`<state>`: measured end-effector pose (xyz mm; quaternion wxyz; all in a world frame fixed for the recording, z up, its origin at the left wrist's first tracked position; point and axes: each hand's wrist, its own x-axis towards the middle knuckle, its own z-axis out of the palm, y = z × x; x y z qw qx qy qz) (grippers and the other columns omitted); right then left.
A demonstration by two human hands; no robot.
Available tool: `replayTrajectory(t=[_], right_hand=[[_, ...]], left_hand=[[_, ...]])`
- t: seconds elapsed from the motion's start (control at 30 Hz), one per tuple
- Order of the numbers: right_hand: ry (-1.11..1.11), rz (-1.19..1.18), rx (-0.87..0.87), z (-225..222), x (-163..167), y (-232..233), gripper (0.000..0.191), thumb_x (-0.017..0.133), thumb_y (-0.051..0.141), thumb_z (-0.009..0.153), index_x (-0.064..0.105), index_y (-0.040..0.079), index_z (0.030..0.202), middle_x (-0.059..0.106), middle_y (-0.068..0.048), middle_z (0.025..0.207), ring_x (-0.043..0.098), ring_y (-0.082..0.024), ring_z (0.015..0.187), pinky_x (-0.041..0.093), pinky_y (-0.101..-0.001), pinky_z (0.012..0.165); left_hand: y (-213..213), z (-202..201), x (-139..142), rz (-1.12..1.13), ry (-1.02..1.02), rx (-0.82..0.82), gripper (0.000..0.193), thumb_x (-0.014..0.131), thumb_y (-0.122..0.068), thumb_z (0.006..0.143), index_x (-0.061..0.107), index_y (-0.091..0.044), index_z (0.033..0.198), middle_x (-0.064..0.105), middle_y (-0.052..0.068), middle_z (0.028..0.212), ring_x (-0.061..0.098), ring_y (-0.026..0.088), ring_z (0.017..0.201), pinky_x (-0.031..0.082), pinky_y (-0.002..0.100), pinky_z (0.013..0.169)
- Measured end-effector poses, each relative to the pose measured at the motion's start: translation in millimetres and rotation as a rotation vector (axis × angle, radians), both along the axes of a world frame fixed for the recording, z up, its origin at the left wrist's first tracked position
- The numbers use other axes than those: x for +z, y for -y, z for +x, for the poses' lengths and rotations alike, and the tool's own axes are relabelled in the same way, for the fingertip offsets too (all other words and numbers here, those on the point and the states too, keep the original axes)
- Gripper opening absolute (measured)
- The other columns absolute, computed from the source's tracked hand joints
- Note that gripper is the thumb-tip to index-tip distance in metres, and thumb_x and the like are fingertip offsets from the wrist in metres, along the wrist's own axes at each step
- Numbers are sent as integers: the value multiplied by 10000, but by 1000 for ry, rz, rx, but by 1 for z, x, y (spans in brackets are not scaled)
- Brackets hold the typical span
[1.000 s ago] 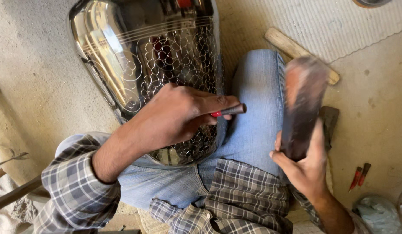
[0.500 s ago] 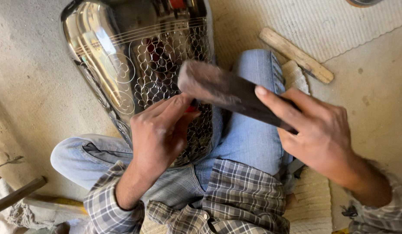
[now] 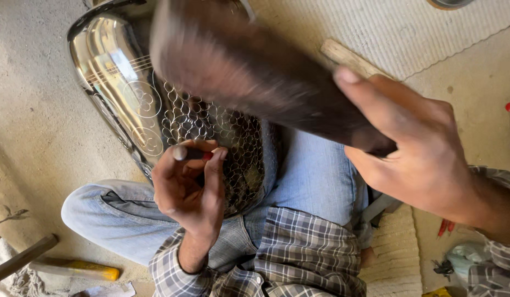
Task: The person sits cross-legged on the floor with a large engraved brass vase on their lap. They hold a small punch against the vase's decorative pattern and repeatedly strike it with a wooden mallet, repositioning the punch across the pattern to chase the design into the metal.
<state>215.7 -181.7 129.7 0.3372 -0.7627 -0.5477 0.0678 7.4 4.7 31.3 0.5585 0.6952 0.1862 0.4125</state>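
Two hands busy: left hand (image 3: 189, 187) pinches punch (image 3: 192, 154) on vessel (image 3: 117, 71) in lap; right hand (image 3: 414, 148) clenches mallet (image 3: 255, 77). Vessel likely stiff, slippery; brace by rim.

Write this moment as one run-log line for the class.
left hand: holds punch on metal vessel | right hand: grips wooden mallet, raised, blurred | vessel: rests on lap

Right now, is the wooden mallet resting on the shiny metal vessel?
No, the right hand holds the wooden mallet raised above the shiny metal vessel.
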Motion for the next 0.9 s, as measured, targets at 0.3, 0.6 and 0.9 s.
replayTrajectory(t=[0.3, 0.6, 0.9], right_hand=[[-20, -200, 99, 3, -3, 6, 906, 772, -15, 746, 399, 175, 1549, 662, -102, 913, 590, -156, 599, 531, -290, 489], [-108, -294, -156, -30, -51, 52, 898, 734, -95, 684, 474, 123, 1515, 699, -139, 988, 664, -210, 659, 588, -387, 591], [-563, -150, -529, -101, -92, 74, 890, 701, -116, 760, 372, -5, 1580, 715, -96, 931, 718, -164, 818, 591, -334, 783]], left_hand=[[-27, -3, -3, 402, -319, -132, 156, 760, -49, 1014, 657, -20, 1127, 765, 78, 854, 571, 19, 509, 411, 175, 408], [-46, 27, 32, 485, -546, -524, 298, 750, -95, 960, 735, -89, 1257, 809, 50, 923, 665, 69, 542, 542, 252, 400], [-62, 54, 47, 502, -496, -896, 329, 707, -97, 971, 689, -75, 1299, 770, 118, 1206, 737, 108, 619, 560, 217, 363]])
